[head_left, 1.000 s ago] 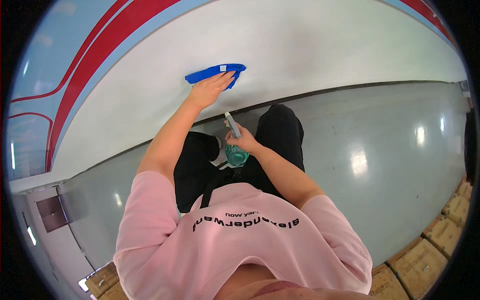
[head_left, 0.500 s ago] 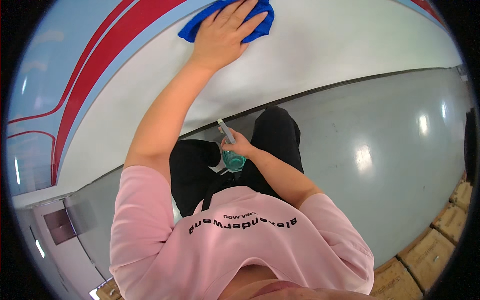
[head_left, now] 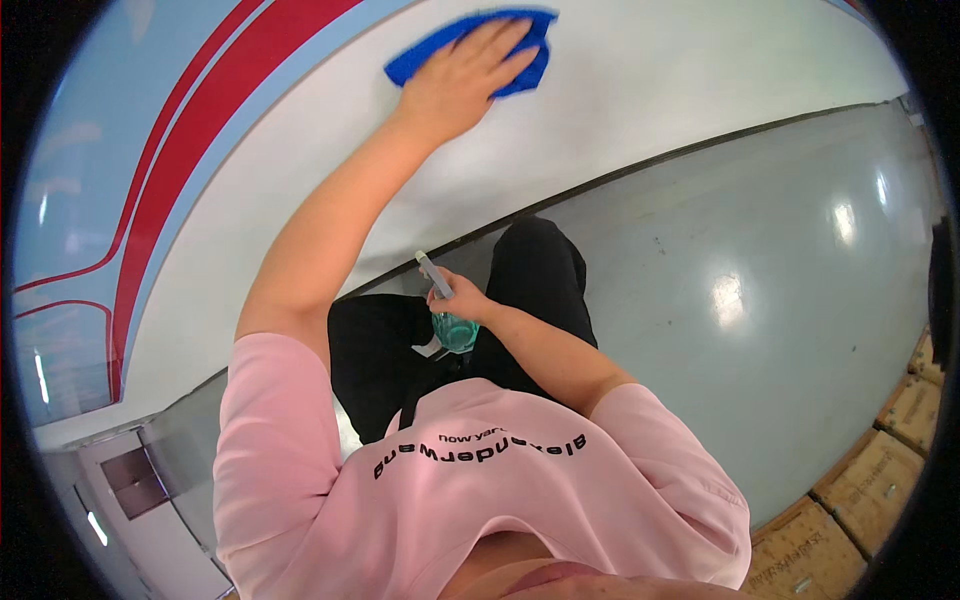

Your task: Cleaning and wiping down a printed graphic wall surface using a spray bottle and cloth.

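My left hand (head_left: 455,85) reaches up to the white lower part of the wall, its fingers spread over a blue cloth (head_left: 420,58) and pressing it to the surface. The cloth shows around the fingers and the thumb. Low between my knees, my right hand (head_left: 462,298) is wrapped round the neck of a spray bottle (head_left: 455,333) with clear greenish liquid or plastic. The bottle's grey and white spray head (head_left: 432,272) sticks out above the hand and points toward the wall. Some of the right fingers are hidden behind the bottle.
The wall carries a light blue area (head_left: 75,150) with curved red stripes (head_left: 190,125). A dark edge (head_left: 640,165) runs between wall and the shiny grey floor (head_left: 680,260). Brown cardboard boxes (head_left: 800,550) line the lower right. A pale door with a dark pane (head_left: 133,482) is at lower left.
My left hand and the blue cloth have slid slightly down the wall and to the right. The right hand still holds the spray bottle; the view has tilted a little.
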`<state>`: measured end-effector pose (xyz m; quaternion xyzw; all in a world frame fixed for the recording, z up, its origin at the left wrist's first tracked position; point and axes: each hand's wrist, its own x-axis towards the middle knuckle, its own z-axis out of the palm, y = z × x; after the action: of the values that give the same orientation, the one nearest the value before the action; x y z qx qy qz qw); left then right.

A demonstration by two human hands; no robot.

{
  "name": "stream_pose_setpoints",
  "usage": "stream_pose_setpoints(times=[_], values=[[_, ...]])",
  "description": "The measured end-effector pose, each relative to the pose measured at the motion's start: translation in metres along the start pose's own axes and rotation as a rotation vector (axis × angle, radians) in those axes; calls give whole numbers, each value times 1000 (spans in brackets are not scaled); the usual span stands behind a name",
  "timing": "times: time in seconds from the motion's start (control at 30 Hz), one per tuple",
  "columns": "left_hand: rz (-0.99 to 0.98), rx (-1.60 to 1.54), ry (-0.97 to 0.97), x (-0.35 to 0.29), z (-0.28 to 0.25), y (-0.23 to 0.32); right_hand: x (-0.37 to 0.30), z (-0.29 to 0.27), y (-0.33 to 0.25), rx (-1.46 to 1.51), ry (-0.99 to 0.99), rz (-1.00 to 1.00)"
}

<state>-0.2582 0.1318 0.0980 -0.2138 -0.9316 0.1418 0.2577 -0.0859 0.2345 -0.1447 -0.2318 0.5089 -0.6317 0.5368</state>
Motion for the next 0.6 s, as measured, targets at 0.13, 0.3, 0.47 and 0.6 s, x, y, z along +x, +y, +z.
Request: stream_pose_setpoints(times=[0.13, 0.3, 0.47, 0.6], values=[[-8, 17, 116, 60, -36, 5, 1, -3, 3, -10, 6, -32], [-29, 48, 121, 57, -11, 9, 4, -1, 7, -21, 16, -33], [105, -41, -36, 5, 33, 7, 8, 2, 8, -18, 41, -33], [216, 96, -281, -30, 21, 8, 5, 2, 2, -42, 48, -34]])
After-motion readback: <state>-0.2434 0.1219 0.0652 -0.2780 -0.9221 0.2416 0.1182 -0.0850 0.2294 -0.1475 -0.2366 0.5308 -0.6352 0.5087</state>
